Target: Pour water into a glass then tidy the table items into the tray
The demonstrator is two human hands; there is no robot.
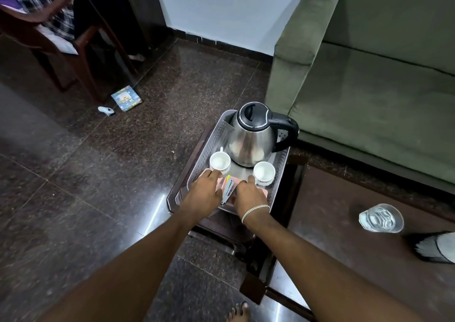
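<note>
The pouring is looking done, since the glass (381, 218) is standing filled on the counter (332, 223), well off to the right of both hands; the tidying is the step in hand. The left hand (205, 191) is reaching into the tray (280, 171), its grip loosely open, fingertips touching the near side of the left cup (219, 161); the right hand (250, 196) is likewise loosely open, a fingertip touching the right cup (264, 173), holding nothing. Between the hands a pink pad and pens (228, 189) are lying; just beyond the cups the kettle (253, 137) is standing. Next, probably, settling the cups, then fetching the glass carefully, being full.
</note>
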